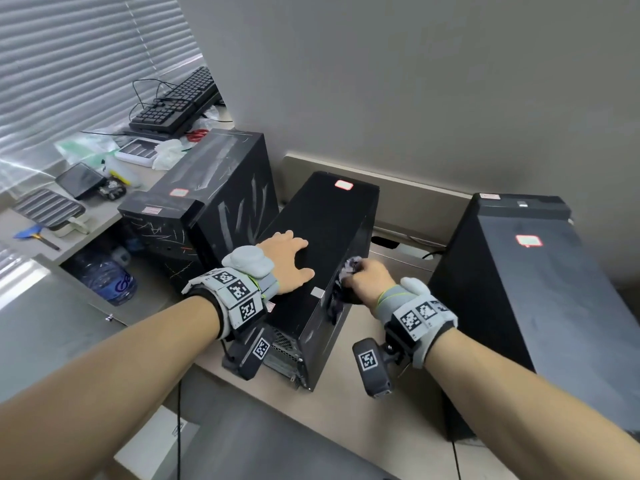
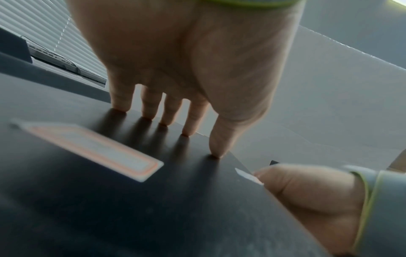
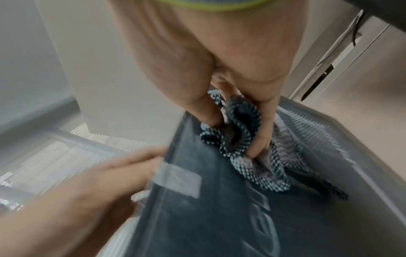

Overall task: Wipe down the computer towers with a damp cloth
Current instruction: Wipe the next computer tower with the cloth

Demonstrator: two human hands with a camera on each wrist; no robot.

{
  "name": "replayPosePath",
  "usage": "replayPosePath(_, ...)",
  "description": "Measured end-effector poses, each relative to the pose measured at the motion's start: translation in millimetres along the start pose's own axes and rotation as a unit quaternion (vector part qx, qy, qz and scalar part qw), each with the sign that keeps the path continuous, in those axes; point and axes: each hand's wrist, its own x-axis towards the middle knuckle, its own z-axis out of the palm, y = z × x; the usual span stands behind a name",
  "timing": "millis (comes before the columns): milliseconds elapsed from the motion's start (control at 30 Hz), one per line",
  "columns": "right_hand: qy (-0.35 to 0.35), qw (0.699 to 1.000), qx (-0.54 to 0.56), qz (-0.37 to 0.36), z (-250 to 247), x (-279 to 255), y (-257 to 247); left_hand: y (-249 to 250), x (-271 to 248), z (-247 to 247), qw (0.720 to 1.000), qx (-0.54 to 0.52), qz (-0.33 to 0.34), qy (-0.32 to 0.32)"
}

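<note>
Wiping looks midway: right hand [image 1: 367, 279] grips cloth [image 3: 239, 139] on middle tower's [image 1: 325, 216] right side, left hand [image 1: 289, 259] flat atop; left tower [image 1: 221, 174] streaked, right tower [image 1: 540, 289] dusty

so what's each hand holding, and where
Right hand grips the bunched cloth by its middle folds. Left hand holds nothing, resting on the tower.

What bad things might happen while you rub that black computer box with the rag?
The damp cloth is rubbing near the side vent slots, so water might seep inside. The middle tower sits tilted, steadied only by the left hand; it might tip. The right hand might peel the sticker.
</note>
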Motion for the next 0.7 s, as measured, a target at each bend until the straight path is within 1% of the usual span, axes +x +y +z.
replayPosePath(67,0.032,0.999,0.028,-0.029,-13,11,-10,1,-1,-1,1.0,0.002,0.0,0.001)
replayPosePath(100,0.047,0.998,0.024,-0.037,-20,21,-13,2,-1,-2,1.0,0.001,-0.001,0.001)
replayPosePath(133,0.059,0.997,0.024,-0.032,-26,33,-12,2,-2,-3,1.0,-0.001,-0.001,0.001)
replayPosePath(167,0.054,0.998,0.024,-0.022,-27,41,-10,3,-2,-4,1.0,-0.004,-0.005,0.001)
replayPosePath(233,0.024,0.999,0.023,-0.007,-19,62,19,2,-1,-4,1.0,-0.012,-0.016,-0.001)
replayPosePath(267,-0.003,1.0,0.014,-0.006,-10,64,31,3,0,-5,1.0,-0.017,-0.025,0.002)
replayPosePath(300,-0.029,1.0,-0.007,0.0,-1,53,34,3,0,-5,0.999,-0.019,-0.033,0.006)
replayPosePath(367,-0.081,0.994,-0.078,0.018,5,51,42,5,1,-9,0.999,-0.02,-0.045,0.019)
replayPosePath(400,-0.082,0.993,-0.087,0.025,3,53,37,7,2,-11,0.998,-0.019,-0.049,0.023)
replayPosePath(433,-0.069,0.995,-0.062,0.026,-4,61,32,9,2,-13,0.998,-0.019,-0.055,0.027)
replayPosePath(500,0.01,1.0,0.012,0.008,-18,84,20,13,3,-15,0.997,-0.02,-0.067,0.035)
replayPosePath(533,0.04,0.999,0.022,-0.002,-25,99,19,14,3,-15,0.996,-0.022,-0.074,0.039)
replayPosePath(600,0.04,0.999,-0.007,-0.003,-28,108,19,15,3,-14,0.995,-0.027,-0.081,0.044)
replayPosePath(700,-0.027,0.991,-0.119,0.051,-18,100,31,15,3,-12,0.994,-0.035,-0.096,0.044)
